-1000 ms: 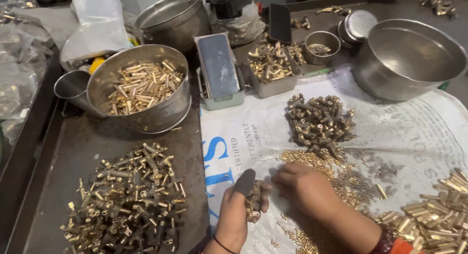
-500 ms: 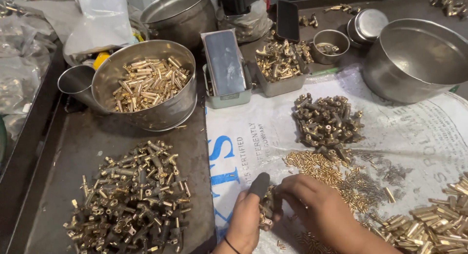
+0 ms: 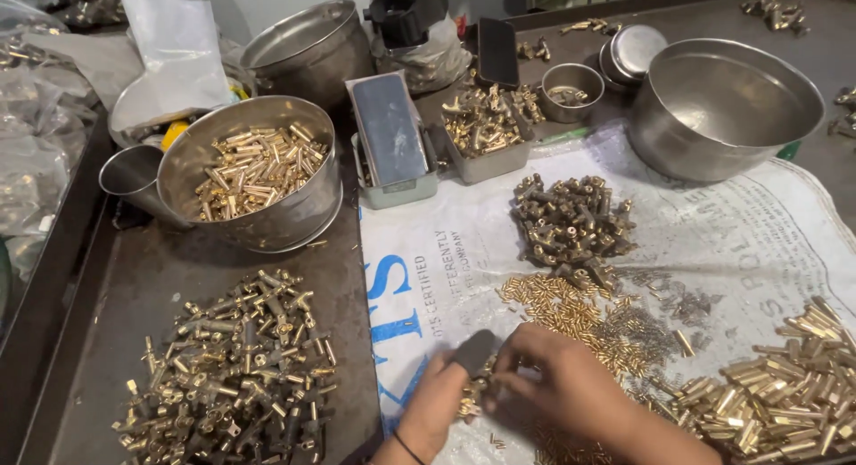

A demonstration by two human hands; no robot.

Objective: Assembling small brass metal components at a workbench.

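My left hand point(image 3: 437, 403) sits at the bottom centre, its thumb under a dark cap, and holds a small brass fitting point(image 3: 473, 395). My right hand point(image 3: 562, 385) meets it from the right, fingertips pinching the same fitting. Both hands rest over a white printed sack point(image 3: 464, 251) spread on the table. Small brass pins point(image 3: 562, 309) lie scattered just beyond my fingers. A heap of brass tee fittings point(image 3: 571, 220) lies further back on the sack.
A large pile of assembled brass fittings point(image 3: 236, 367) lies at the left on the dark tray. A steel bowl of brass tubes point(image 3: 254, 171) stands behind it. An empty steel bowl point(image 3: 727, 104) is at the back right; brass sleeves point(image 3: 776, 389) are heaped at the right edge.
The view has shifted slightly. Both hands stay together at the bottom centre, working the same small brass fitting; the piles and bowls have not moved.
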